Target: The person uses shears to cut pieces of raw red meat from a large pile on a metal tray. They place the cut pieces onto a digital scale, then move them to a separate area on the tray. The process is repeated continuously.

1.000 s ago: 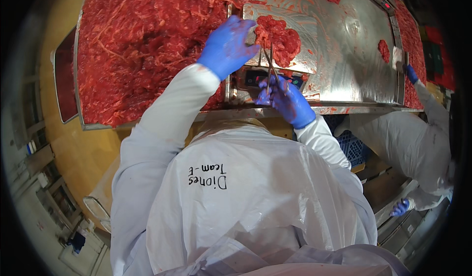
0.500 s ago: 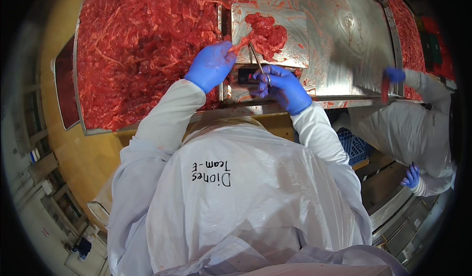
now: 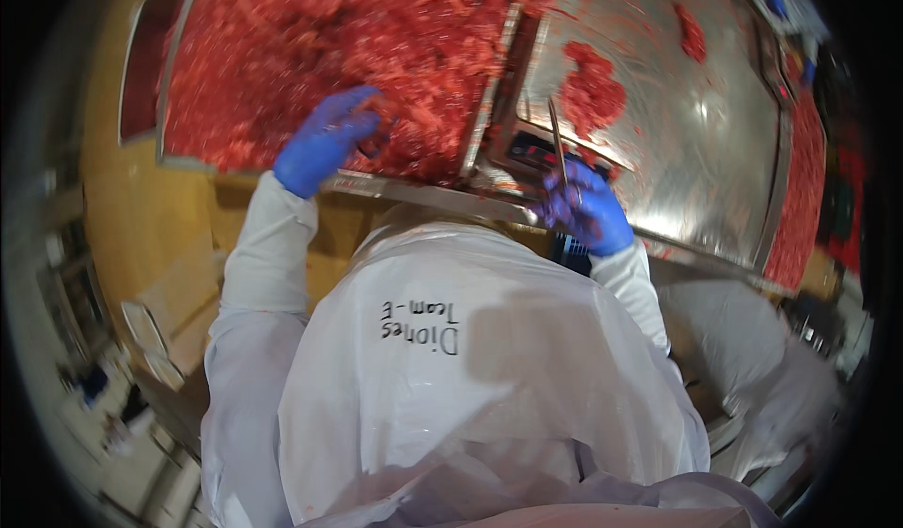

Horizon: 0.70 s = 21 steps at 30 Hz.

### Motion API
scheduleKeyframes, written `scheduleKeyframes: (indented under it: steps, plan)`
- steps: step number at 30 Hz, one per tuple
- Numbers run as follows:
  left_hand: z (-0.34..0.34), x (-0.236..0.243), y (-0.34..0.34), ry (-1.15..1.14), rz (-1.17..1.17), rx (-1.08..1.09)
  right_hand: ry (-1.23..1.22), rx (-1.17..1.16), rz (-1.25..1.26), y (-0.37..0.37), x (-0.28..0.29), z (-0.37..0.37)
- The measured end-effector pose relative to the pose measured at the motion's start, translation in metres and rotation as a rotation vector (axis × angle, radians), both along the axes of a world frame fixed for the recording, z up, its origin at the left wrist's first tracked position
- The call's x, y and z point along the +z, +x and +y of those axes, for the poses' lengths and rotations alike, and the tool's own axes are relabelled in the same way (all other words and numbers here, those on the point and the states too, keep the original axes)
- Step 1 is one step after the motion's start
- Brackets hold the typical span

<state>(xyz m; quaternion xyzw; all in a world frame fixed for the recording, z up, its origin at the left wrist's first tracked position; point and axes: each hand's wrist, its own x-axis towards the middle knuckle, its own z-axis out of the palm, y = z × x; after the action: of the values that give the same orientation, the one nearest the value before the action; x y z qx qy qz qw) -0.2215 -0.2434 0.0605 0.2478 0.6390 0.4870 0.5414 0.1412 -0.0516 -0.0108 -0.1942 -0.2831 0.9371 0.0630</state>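
My left hand (image 3: 323, 144), in a blue glove, is over the near part of a big bin of red meat (image 3: 282, 48). Its fingers curve toward the meat and are smeared by motion; red shows between fingers and thumb, but I cannot make out whether it grips a piece. In my gloved right hand (image 3: 588, 210) is a slim pair of metal scissors (image 3: 557, 131), blades pointing away from me. Just beyond the scissors, a lump of red meat (image 3: 593, 88) lies on the metal plate of a small scale with a dark display (image 3: 533, 150).
A steel work surface (image 3: 696, 166) stretches to the right, with another meat strip (image 3: 691, 32) farther back. More meat fills a bin (image 3: 800, 185) beyond its right edge. A co-worker in white (image 3: 752, 359) stands at the right. A yellowish surface (image 3: 122, 227) is at the left.
My left hand has left the meat on the scale and moved left over the bin. The right hand with the scissors has drawn back from the lump. The view has turned.
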Motion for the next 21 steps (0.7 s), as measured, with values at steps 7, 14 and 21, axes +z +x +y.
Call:
scheduleKeyframes:
  steps: [7, 14, 21]
  plan:
    - [-0.161, -0.006, -0.066, -0.106, 0.142, 0.497, 0.16, 0.284, -0.461, 0.031, -0.019, -0.013]
    - [-0.22, -0.157, -0.047, -0.337, -0.064, 0.966, 0.31, 0.407, -0.477, 0.036, -0.045, -0.008]
    - [-0.152, -0.341, 0.007, -0.567, 0.913, -0.37, 0.264, 0.495, -0.557, 0.02, -0.024, -0.019]
